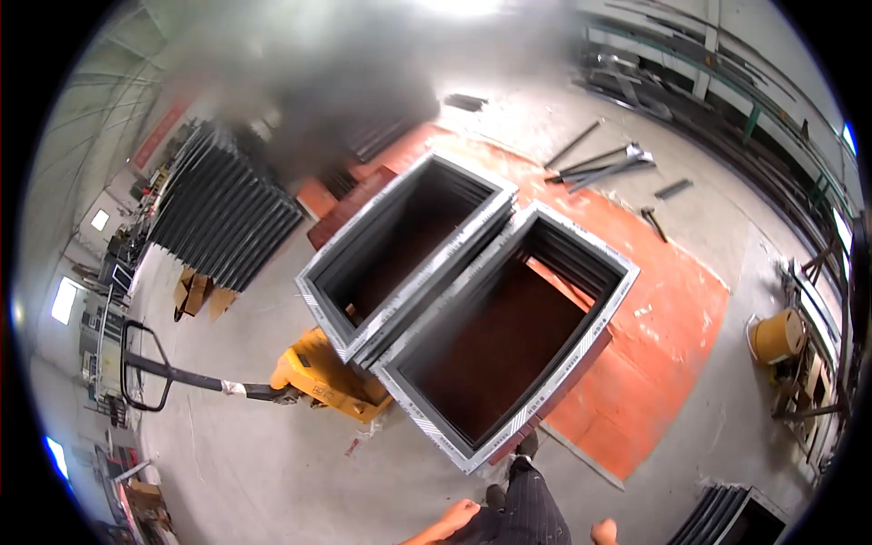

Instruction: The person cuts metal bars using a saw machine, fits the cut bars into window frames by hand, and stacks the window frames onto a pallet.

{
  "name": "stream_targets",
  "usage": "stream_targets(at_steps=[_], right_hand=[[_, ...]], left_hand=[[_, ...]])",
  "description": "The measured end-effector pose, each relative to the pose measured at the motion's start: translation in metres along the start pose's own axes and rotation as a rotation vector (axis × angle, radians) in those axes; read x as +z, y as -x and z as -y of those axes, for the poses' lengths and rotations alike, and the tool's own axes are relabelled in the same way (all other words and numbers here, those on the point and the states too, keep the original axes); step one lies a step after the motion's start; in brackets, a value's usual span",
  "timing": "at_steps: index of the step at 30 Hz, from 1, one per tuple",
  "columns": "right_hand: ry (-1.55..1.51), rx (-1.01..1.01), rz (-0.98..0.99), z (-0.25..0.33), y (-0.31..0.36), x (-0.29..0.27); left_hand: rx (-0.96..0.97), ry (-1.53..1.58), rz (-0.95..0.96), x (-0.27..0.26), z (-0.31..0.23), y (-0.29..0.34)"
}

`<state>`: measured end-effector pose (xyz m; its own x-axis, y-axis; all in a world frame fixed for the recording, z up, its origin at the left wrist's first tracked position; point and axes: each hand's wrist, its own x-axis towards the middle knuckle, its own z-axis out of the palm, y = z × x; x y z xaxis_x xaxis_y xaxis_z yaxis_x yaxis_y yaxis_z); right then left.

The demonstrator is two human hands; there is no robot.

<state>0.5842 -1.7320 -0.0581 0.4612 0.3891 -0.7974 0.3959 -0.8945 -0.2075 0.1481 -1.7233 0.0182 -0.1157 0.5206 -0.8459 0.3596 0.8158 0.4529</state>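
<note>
My left hand is at the lower edge, beside my dark trousers, its fingers curled in a loose fist with nothing showing in it. My right hand is farther right at the same edge, also closed, partly cut off by the picture's rim. Neither hand touches anything I can see. Ahead of my feet stand two stacks of dark rectangular frames side by side: the left stack and the nearer right stack. Pale printed film covers their top faces. My shoes are close to the right stack's near corner.
A yellow pallet jack stands left of the stacks, its black handle reaching left. An orange-red sheet covers the floor beneath. Loose dark bars lie beyond. A yellow bucket is at right; more frames lean lower right. Blur hides the top.
</note>
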Motion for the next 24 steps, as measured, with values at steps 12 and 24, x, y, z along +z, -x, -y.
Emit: stream_targets(at_steps=[12,24], right_hand=[[0.823,-0.608,0.362,-0.084,-0.013,-0.013],[0.755,-0.48,0.155,-0.1,-0.095,-0.145]], left_hand=[[-0.266,0.693,-0.413,-0.039,0.213,-0.012],[-0.418,0.535,-0.352,0.076,0.108,0.024]])
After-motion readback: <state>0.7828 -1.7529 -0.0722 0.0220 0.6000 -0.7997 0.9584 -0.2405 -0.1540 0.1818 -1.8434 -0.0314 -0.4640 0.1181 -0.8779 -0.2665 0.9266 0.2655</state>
